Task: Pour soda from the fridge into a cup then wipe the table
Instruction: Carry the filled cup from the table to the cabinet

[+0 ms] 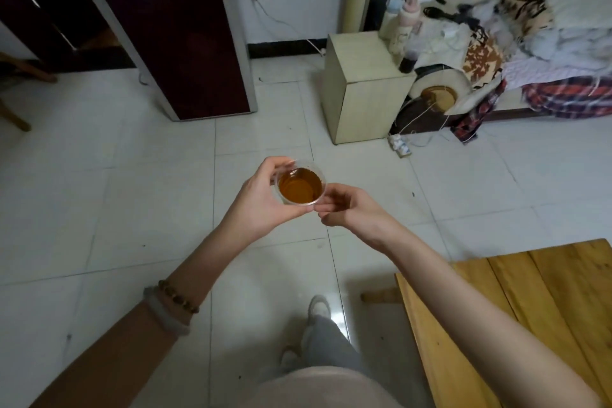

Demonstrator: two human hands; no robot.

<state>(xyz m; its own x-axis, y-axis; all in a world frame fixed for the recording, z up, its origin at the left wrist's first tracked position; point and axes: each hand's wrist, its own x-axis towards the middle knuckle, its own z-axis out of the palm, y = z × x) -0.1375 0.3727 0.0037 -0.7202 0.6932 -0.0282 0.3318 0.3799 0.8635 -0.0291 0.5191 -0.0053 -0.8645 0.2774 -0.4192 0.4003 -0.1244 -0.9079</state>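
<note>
Cup (299,187): see-through plastic, part full of amber soda, upright, held in mid-air over the tiled floor (132,175), well apart from the surface. Wrapped from the left by the left grip (261,199), fingers curled round the wall; pinched at the right side by the right grip (351,209), thumb and fingertips narrow on the plastic. Pouring apparently done, judging by the filled cup and no soda bottle in view; carrying now in hand. Next, probably: turning right toward the surface (530,308), setting the cup down level and slow to avoid slopping, then finding a cloth for wiping, none visible here. Surface of pale wooden planks at lower right, only a corner in view. Farther off, a dark fridge (172,43) at upper left, a pale nightstand (361,86) with bottles (402,15) on top, a bed (546,53) heaped with clothes and blankets, a power strip (400,144) on the floor.
</note>
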